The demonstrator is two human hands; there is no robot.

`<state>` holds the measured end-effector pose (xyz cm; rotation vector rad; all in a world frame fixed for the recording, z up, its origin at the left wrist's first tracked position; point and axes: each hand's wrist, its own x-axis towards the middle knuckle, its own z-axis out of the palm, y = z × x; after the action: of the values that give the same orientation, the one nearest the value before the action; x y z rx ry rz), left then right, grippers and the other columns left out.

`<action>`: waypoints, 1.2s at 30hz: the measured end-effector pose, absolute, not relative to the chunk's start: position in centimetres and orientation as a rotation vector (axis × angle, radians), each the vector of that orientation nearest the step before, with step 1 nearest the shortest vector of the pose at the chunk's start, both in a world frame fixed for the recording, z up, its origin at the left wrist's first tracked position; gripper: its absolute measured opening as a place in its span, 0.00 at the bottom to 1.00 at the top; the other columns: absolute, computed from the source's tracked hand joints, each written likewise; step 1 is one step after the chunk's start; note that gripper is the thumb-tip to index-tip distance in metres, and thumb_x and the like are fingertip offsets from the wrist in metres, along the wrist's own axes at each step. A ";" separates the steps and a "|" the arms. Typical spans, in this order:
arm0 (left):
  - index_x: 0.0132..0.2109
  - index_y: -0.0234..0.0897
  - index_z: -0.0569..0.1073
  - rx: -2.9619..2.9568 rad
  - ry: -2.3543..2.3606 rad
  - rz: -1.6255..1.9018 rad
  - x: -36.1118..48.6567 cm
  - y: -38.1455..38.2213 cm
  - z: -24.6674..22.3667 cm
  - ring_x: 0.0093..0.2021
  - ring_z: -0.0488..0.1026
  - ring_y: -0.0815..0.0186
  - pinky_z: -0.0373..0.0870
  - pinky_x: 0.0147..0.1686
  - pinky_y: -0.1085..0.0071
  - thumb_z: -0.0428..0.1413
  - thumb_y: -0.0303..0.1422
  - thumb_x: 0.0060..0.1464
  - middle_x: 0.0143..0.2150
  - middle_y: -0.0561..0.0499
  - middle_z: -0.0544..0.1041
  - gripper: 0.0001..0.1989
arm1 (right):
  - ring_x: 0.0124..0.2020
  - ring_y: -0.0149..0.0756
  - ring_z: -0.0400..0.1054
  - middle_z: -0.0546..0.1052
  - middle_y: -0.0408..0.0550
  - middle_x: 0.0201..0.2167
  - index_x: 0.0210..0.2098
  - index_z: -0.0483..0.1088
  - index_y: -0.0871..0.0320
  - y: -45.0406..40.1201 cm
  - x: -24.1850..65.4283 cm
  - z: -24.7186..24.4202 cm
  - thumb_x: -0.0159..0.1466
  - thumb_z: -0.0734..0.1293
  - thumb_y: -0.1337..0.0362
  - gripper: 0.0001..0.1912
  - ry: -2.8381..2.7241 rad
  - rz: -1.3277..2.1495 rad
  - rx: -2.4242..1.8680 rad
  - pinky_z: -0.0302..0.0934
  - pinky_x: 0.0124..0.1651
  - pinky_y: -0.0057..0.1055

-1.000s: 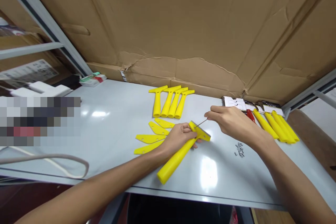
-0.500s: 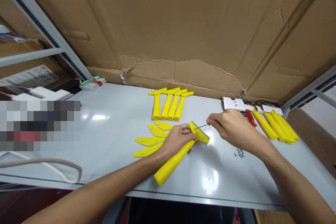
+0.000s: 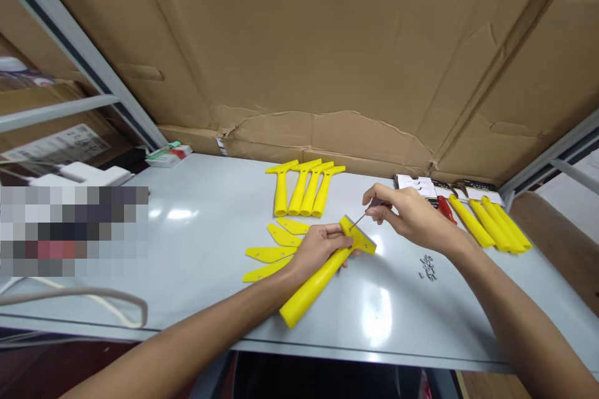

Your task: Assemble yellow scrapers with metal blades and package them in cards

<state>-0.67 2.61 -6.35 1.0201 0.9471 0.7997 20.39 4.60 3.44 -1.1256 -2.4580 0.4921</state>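
My left hand is closed around the neck of a yellow scraper, whose hollow handle points down toward the table's front edge. A thin metal blade edge shows along its head. Between the fingers of my right hand is a screwdriver, its handle mostly hidden and its tip at a hole in the scraper head. Loose yellow plates with holes lie fanned out left of my left hand. Small metal screws sit in a pile below my right hand.
Several yellow scraper handles lie in a row at the back. On the right are more yellow scrapers, a red-handled tool and cardboard packages. A cable loops at the left. Cardboard walls the back.
My right hand has shifted slightly up and left, its fingers changing position so that more of the screwdriver handle shows. The screwdriver leans more steeply. My left hand keeps its hold.
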 end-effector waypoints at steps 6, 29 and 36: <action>0.38 0.31 0.79 0.982 0.971 0.823 -0.9 2.5 -6.2 0.21 0.74 0.68 0.69 0.22 0.75 0.63 0.35 0.49 0.33 0.43 0.84 0.11 | 0.32 0.30 0.71 0.79 0.45 0.37 0.42 0.71 0.56 5.6 19.1 0.8 0.72 0.64 0.69 0.04 -2.269 0.388 -0.826 0.66 0.38 0.29; 0.34 0.32 0.79 1.009 0.956 0.873 -0.3 2.0 -6.3 0.21 0.73 0.68 0.68 0.23 0.75 0.66 0.35 0.47 0.29 0.45 0.83 0.10 | 0.20 0.27 0.65 0.78 0.42 0.28 0.33 0.76 0.55 2.8 16.5 0.3 0.67 0.64 0.70 0.10 -1.804 0.567 -0.992 0.60 0.24 0.28; 0.30 0.35 0.74 0.997 1.025 0.887 -0.1 1.8 -6.7 0.20 0.73 0.65 0.67 0.22 0.73 0.66 0.49 0.49 0.25 0.46 0.81 0.21 | 0.29 0.32 0.75 0.80 0.42 0.29 0.32 0.75 0.54 2.5 15.9 0.4 0.66 0.62 0.72 0.12 -1.760 0.463 -0.982 0.70 0.35 0.29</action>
<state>-0.11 1.82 -6.65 0.9970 1.0246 0.8871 15.88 2.53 0.44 -0.9819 -1.7605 0.4626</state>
